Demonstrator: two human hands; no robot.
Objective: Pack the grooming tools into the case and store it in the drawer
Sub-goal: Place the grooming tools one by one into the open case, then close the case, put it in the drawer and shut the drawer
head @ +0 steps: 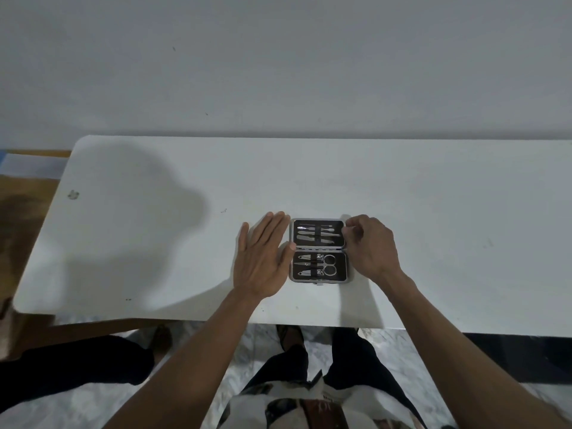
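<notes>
A small black grooming case (318, 251) with a silver rim lies open flat on the white table (433, 212). Its far half holds several slim metal tools (315, 233) under a strap. The near half holds clippers and a pair of scissors (328, 264). My left hand (263, 258) lies with straight fingers along the case's left edge, thumb touching the rim by the hinge. My right hand (368, 243) is at the case's right side with fingers curled, fingertips at the far half's right edge.
The table runs against a plain grey wall. Its front edge is close to my body, and its rounded left end borders a wooden floor (28, 196). A small scuff mark (73, 195) sits near the left end. No drawer is in view.
</notes>
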